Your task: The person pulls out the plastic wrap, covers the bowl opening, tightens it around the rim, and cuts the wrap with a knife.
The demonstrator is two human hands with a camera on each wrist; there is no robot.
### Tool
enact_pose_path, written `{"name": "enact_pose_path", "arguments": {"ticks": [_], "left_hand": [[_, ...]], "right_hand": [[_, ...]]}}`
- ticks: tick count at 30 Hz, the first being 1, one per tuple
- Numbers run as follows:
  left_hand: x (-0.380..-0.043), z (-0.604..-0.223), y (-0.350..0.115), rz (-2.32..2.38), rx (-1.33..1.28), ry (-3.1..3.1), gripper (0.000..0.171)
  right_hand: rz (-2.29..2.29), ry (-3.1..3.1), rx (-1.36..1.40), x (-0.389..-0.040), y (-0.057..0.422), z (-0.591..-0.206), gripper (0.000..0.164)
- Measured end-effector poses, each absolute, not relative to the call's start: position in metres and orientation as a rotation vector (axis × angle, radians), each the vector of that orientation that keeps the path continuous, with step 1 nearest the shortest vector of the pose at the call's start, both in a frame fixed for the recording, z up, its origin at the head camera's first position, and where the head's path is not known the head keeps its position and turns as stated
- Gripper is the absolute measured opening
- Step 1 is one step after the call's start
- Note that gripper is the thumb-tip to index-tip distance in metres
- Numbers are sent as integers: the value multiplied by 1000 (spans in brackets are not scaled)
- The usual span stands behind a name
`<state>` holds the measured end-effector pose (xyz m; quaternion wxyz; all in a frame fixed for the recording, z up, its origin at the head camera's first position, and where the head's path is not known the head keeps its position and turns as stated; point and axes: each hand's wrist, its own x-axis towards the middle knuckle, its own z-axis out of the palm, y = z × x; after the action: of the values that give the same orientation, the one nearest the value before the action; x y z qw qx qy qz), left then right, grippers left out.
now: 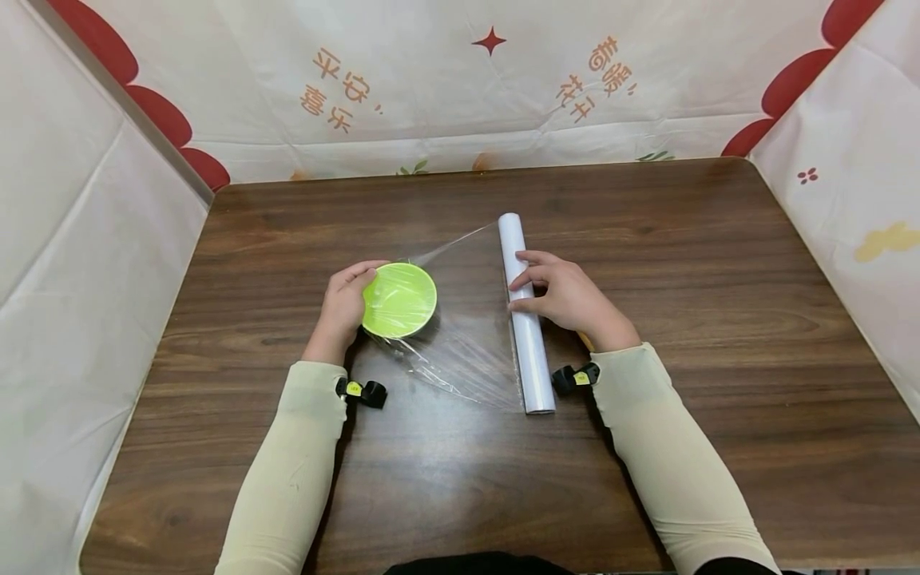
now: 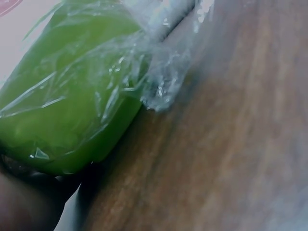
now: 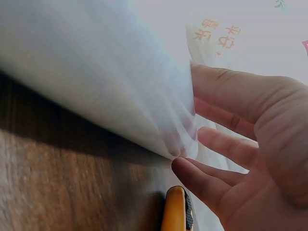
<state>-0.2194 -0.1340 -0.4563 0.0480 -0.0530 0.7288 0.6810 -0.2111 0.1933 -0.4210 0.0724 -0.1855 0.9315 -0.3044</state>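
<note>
A lime-green bowl (image 1: 399, 300) stands left of the middle of the table, with clear cling film (image 1: 460, 351) stretched across its mouth. My left hand (image 1: 346, 303) grips the bowl's left side, thumb at the rim; its other fingers are mostly hidden. In the left wrist view, wrinkled film clings to the wall of the bowl. From there the film runs right to a white roll of cling film (image 1: 528, 327), lying lengthwise away from me. My right hand (image 1: 571, 295) holds the roll near its middle, with bent fingers and thumb reaching over it from the right.
An orange-yellow object with a dark textured part (image 3: 174, 211) lies on the table beneath the right hand, mostly hidden from the head view. The brown wooden table (image 1: 719, 447) is bordered by white printed cloth (image 1: 446, 88) at the back and sides.
</note>
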Motion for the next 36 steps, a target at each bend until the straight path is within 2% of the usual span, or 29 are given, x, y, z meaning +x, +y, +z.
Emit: {"name": "enact_pose_path", "arguments": {"ticks": [11,19,27,36], "left_hand": [[-219,-456,-134,2105,-159,2215,32],[-218,-455,-133,2092,-165,2256,31],[-218,-455,-133,2088,-166,2250,32],[-218,-457,-132,2080,-184,2249,31]], "right_hand": [[-952,2750,-529,-213,199,-418,30],[-872,2886,-395,-215,216,-411,28],[-622,2825,-232,-220,225,-421,55],[-614,2831,-209,-217,222,-417,62]]}}
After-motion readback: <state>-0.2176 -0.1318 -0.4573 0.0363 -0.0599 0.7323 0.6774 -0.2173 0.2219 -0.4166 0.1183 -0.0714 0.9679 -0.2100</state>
